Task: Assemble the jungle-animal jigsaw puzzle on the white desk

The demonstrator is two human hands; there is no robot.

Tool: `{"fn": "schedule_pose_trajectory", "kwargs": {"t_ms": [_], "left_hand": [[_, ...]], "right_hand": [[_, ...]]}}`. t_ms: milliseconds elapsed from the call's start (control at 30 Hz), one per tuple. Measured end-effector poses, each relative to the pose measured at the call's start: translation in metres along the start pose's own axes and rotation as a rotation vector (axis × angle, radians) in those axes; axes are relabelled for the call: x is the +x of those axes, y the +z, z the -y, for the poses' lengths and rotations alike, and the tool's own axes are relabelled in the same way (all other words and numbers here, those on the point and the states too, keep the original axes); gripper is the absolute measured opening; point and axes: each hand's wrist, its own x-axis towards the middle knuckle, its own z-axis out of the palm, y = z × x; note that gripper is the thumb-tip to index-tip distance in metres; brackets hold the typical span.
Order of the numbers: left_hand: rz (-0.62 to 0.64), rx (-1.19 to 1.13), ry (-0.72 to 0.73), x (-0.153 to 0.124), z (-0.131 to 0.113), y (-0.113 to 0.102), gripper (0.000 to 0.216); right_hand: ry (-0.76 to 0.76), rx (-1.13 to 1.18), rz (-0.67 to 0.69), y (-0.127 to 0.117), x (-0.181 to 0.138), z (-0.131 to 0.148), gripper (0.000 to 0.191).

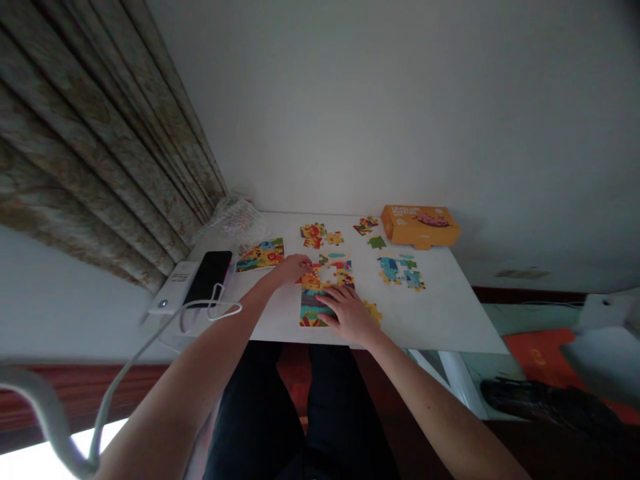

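A partly joined jigsaw puzzle [311,312] lies on the white table in front of me, with a white gap near its upper middle. My left hand [294,268] is at the puzzle's upper left edge, its fingers pinched on a small orange puzzle piece that they mostly cover. Flat across the puzzle's lower right rests my right hand [351,315], fingers spread, holding nothing. A yellow puzzle piece [373,312] shows just beside the right hand. To the left of my left hand lies a colourful picture card [261,255] with animals.
Joined blue elephant pieces [397,270] lie to the right; lion pieces [313,235] and a green piece [377,243] lie farther back. An orange puzzle box [421,227] stands at the back right. A black phone [209,277], a white cable [165,323] and clear plastic packaging [233,223] are at left.
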Motion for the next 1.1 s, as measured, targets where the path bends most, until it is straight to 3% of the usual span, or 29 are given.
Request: {"fn": "schedule_pose_trajectory", "kwargs": {"t_ms": [267, 533, 767, 967, 1100], "left_hand": [[-0.244, -0.229, 0.000, -0.002, -0.002, 0.005, 0.025], [-0.090, -0.303, 0.003, 0.014, -0.013, 0.021, 0.030], [-0.116, 0.005, -0.007, 0.012, -0.030, 0.032, 0.032], [-0.302, 0.157, 0.125, -0.018, -0.020, 0.034, 0.031], [-0.330, 0.203, 0.283, -0.052, -0.002, 0.047, 0.031]], "right_hand": [[-0.004, -0.012, -0.004, 0.001, 0.001, -0.001, 0.041], [-0.013, -0.012, -0.010, -0.001, -0.001, 0.000, 0.042], [-0.001, 0.055, -0.037, 0.005, -0.002, -0.001, 0.043], [0.155, 0.291, -0.325, -0.014, 0.001, -0.031, 0.027], [0.148, 0.236, -0.291, -0.023, 0.025, -0.064, 0.020]]}}
